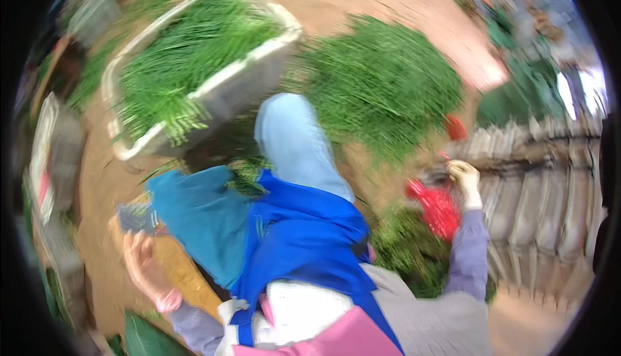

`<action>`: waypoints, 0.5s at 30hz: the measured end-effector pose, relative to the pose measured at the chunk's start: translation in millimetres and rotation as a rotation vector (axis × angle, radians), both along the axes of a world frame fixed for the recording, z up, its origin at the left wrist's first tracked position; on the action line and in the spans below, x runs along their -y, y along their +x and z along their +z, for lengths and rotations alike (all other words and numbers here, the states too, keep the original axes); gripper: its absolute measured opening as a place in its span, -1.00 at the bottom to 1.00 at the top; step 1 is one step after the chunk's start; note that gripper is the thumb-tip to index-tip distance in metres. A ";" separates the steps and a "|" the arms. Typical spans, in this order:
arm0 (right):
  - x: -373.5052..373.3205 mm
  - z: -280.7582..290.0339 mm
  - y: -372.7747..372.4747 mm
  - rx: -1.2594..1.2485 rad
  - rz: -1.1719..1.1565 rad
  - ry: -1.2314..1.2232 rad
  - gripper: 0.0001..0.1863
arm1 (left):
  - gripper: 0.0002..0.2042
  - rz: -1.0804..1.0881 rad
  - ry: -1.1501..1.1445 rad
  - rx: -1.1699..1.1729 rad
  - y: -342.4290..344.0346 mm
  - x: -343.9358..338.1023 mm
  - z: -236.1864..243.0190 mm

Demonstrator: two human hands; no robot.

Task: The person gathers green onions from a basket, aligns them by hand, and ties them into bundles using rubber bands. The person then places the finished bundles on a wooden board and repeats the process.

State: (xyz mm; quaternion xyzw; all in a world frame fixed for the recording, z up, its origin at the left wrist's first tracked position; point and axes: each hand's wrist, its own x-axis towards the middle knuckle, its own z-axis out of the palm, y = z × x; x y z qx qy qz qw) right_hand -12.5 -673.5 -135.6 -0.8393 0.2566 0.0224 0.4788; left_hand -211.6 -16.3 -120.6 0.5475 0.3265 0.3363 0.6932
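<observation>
My left hand [145, 267], blurred, is low on the left with fingers apart and nothing visible in it, beside a yellowish board [187, 275] and a teal cloth [194, 213]. My right hand [464, 178] is closed around a small red piece [445, 157], too blurred to identify, above a crumpled red plastic bag [435, 208]. Below the bag lies a heap of darker greens [407, 246]. My knee [291, 136] and blue apron [301, 239] fill the centre, between the teal cloth and that heap.
A white tub [236, 77] of long green stalks [187, 45] stands upper left. A loose pile of stalks [381, 84] lies upper right of my knee. Pale slatted material [530, 207] lines the right side. More pale containers [55, 155] stand along the left.
</observation>
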 end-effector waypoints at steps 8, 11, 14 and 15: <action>-417.3 69.4 69.9 1.135 1.254 0.106 -0.75 | -0.47 -0.705 -0.688 0.182 86.7 36.9 17.2; -536.1 45.2 18.3 1.370 1.700 0.114 -0.85 | -0.44 -0.586 -0.802 0.331 93.0 16.4 -2.1; -588.0 37.2 -15.5 1.291 1.880 0.067 -0.78 | -0.48 -0.339 -0.577 0.357 63.1 -36.9 -14.5; -601.3 41.2 -12.6 1.287 1.883 0.264 -0.76 | -0.51 -0.168 -0.476 0.303 52.6 -50.4 -12.5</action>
